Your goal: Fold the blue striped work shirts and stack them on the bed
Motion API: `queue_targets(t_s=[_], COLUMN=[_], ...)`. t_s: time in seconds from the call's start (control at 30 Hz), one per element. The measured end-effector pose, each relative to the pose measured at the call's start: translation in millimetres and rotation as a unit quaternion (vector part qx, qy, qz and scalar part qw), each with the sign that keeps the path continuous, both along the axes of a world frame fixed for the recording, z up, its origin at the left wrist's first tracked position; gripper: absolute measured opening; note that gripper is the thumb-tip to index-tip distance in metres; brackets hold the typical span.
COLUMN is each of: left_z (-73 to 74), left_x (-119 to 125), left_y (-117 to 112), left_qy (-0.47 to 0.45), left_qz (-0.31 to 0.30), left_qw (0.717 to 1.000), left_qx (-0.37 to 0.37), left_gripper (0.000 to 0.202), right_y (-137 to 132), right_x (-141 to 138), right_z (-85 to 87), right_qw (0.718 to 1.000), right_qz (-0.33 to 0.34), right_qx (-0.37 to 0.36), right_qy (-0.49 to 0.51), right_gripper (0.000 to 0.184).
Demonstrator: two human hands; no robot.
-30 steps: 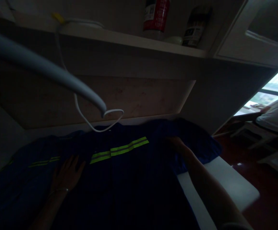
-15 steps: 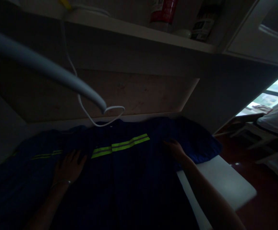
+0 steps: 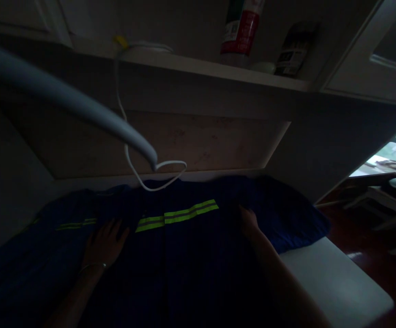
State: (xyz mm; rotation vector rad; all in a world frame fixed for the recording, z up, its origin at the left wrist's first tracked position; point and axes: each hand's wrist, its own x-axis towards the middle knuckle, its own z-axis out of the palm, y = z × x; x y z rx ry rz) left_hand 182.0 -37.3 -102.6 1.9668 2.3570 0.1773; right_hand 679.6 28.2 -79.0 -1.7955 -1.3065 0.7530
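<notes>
A dark blue work jacket with yellow-green reflective stripes lies spread over the white table. My left hand, with a thin bracelet at the wrist, rests palm down on its left part, fingers spread. Over on the right, near the base of a sleeve, my right hand has its fingers curled at the cloth and appears to pinch it. Its fingertips are partly lost in the dark fabric. A second pair of thinner stripes shows left of my left hand.
A grey lamp-like arm reaches in from the upper left, over the jacket. A white cable hangs from the shelf. On the shelf stand a red-labelled container and a dark jar. A white stool-like frame is at right.
The view has shifted, so everything sits a little lower and further right. Cloth at the right now covers the strip of table that showed beside my right forearm. My left hand stays flat.
</notes>
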Motion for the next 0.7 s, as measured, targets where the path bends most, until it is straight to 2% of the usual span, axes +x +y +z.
queue_targets(t_s=[0.07, 0.13, 0.2, 0.23, 0.3, 0.33, 0.37, 0.43, 0.5, 0.57, 0.7], left_z=[0.3, -0.6, -2.7, -4.3, -7.8, -9.5, -11.0, -12.6, -12.5, -11.4, -9.7], left_x=[0.2, -0.3, -1.5, -2.3, -3.8, -4.3, -4.6, -4.5, -4.0, -3.4, -3.0], left_y=[-0.3, -0.4, -0.2, 0.0, 1.1, 1.7, 2.4, 3.4, 3.8, 3.7, 3.1], left_qy=[0.006, 0.011, 0.017, 0.021, 0.028, 0.03, 0.031, 0.032, 0.031, 0.029, 0.022], left_qz=[0.008, 0.01, 0.0, -0.007, -0.011, -0.009, -0.004, 0.008, 0.011, 0.013, 0.023], left_qw=[1.0, 1.0, 1.0, 1.0, 1.0, 1.0, 1.0, 0.999, 0.999, 1.0, 0.999], left_qx=[0.001, 0.002, 0.0, -0.001, -0.001, 0.0, 0.003, 0.006, 0.0, -0.004, -0.004], left_gripper=[0.06, 0.059, 0.057, 0.057, 0.057, 0.057, 0.059, 0.061, 0.062, 0.063, 0.066], right_y=[5.2, 4.6, -2.3, -7.4, -17.3, -20.6, -22.1, -19.1, -10.5, -1.8, 3.1], right_x=[-10.4, -24.7, -42.1, -51.3, -68.5, -75.8, -81.8, -90.3, -94.8, -96.9, -98.1], right_z=[4.0, 13.7, 28.4, 36.9, 53.3, 60.1, 65.2, 68.3, 59.9, 41.0, -5.0], right_qw=[0.998, 0.995, 0.978, 0.962, 0.921, 0.903, 0.893, 0.902, 0.919, 0.914, 0.872], right_qz=[-0.044, -0.019, 0.093, 0.169, 0.313, 0.362, 0.388, 0.365, 0.282, 0.232, 0.262], right_qx=[0.034, 0.098, 0.142, 0.138, 0.088, 0.064, 0.053, 0.081, 0.124, 0.107, 0.004], right_qy=[0.018, -0.03, -0.124, -0.167, -0.216, -0.223, -0.221, -0.216, -0.246, -0.314, -0.413], right_gripper=[0.055, 0.058, 0.056, 0.055, 0.056, 0.058, 0.061, 0.063, 0.06, 0.058, 0.06])
